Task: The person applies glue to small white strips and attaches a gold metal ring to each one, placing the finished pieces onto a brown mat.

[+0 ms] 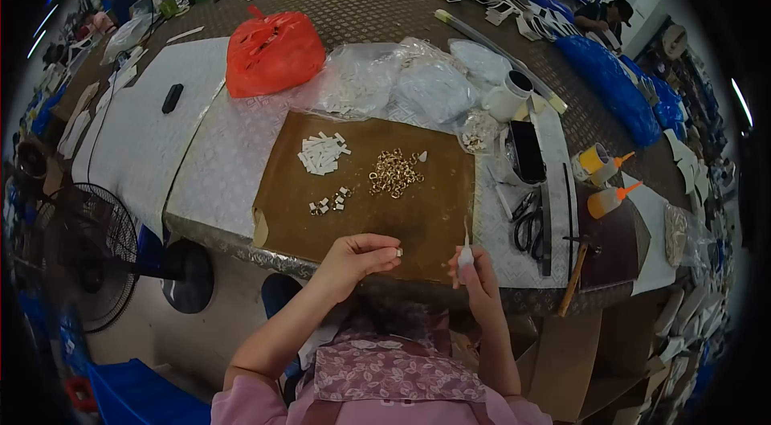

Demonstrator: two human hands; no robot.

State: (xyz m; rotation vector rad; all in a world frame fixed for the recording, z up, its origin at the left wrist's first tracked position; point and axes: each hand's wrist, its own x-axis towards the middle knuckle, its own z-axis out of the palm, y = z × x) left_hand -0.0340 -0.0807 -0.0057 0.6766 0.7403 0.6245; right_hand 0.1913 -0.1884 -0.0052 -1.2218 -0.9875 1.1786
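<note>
Between the thumb and fingertips of my left hand point(365, 256) is a small white piece point(399, 251), with a bit of gold colour on it. My right hand point(480, 279) is closed around a small white glue bottle point(466, 255), its thin nozzle pointing up. Both hands are above the front edge of a brown mat point(361, 224). On the mat lie a pile of flat white strips point(323, 153), a heap of gold metal rings point(393, 173) and a small group of white pieces joined with gold rings point(331, 202).
A red plastic bag point(273, 54) and clear bags point(434, 87) stand behind the mat. To the right are black scissors point(528, 224), a black container point(526, 152), a hammer point(574, 276) and orange-tipped bottles point(604, 202). A fan point(88, 256) stands left. Other people sit at the far side.
</note>
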